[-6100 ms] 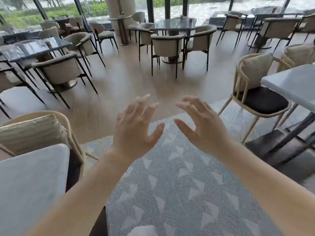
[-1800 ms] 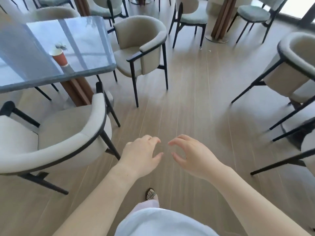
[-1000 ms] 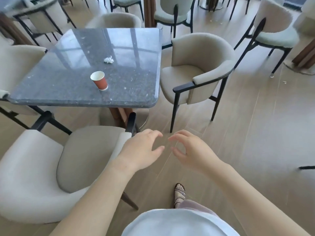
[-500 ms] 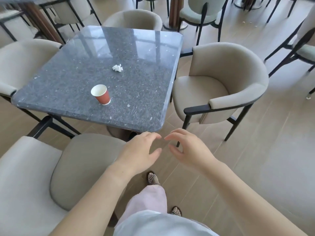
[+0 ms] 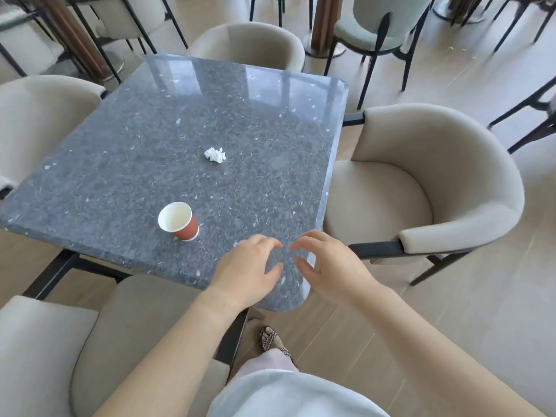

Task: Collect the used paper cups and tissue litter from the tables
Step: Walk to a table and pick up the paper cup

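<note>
Upright near the front edge of the dark grey speckled stone worktop (image 5: 255,121) stands a red paper cup with a white inside (image 5: 178,221) — nothing shows in it. A crumpled white tissue wad (image 5: 215,154) lies further in, well apart from the cup. Half a second ago the hands hung short of the worktop; now the left hand (image 5: 245,270) and right hand (image 5: 328,266) hover over its near corner — fingers loosely curled, holding nothing, fingertips close but apart. Beige padded armchairs (image 5: 436,164) ring the worktop on a pale wood floor (image 5: 451,311).
</note>
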Demonstrator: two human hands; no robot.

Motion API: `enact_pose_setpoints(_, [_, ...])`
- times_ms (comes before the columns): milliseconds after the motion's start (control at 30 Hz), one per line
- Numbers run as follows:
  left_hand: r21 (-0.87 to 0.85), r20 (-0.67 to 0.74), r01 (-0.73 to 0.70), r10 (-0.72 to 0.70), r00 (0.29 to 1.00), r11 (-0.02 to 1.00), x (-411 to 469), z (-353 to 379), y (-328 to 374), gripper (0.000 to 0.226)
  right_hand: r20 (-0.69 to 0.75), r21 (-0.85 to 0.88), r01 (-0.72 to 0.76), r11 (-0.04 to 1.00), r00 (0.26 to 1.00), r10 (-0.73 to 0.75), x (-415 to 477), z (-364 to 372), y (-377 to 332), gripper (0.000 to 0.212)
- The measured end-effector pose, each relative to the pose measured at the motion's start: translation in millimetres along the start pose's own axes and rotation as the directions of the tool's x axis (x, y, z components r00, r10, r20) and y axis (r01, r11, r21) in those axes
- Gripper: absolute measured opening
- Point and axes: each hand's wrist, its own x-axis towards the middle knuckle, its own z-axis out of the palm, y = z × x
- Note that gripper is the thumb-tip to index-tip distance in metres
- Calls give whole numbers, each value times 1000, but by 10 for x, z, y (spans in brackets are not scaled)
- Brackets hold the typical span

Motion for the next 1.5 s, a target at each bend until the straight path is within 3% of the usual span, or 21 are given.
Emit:
enact_pose_setpoints(300, [43, 59, 9, -12, 998, 999, 574, -290, -445, 33, 51, 18, 38, 999, 998, -39, 769, 16, -56, 23])
enact_pose_setpoints(767, [20, -95, 268, -265, 959, 963, 914, -404, -1012, 23, 267, 32, 192, 981, 944, -193, 1814, 179, -116, 25])
enact_pose_setpoints(967, [-81, -195, 421, -428, 882, 903, 895, -394, -1341, 14, 351, 27, 281, 959, 896, -273, 2143, 336, -244, 25])
enact_pose_setpoints(1200, [26, -229, 593, -572, 787, 805, 907, -267, -1596, 29, 391, 46, 328, 944, 863, -319, 2378, 428, -285, 24])
enact_pose_setpoints(1367, [78, -159, 607, -592, 790, 791, 973, -226, -1676, 22, 387, 66, 321, 945, 865, -321, 2475, 421, -199, 23])
enact_pose_setpoints(1500, [112, -186, 576, -552, 813, 810, 1088, -228, -1665, 14, 388, 59, 307, 950, 870, -305, 2544, 416, -119, 23])
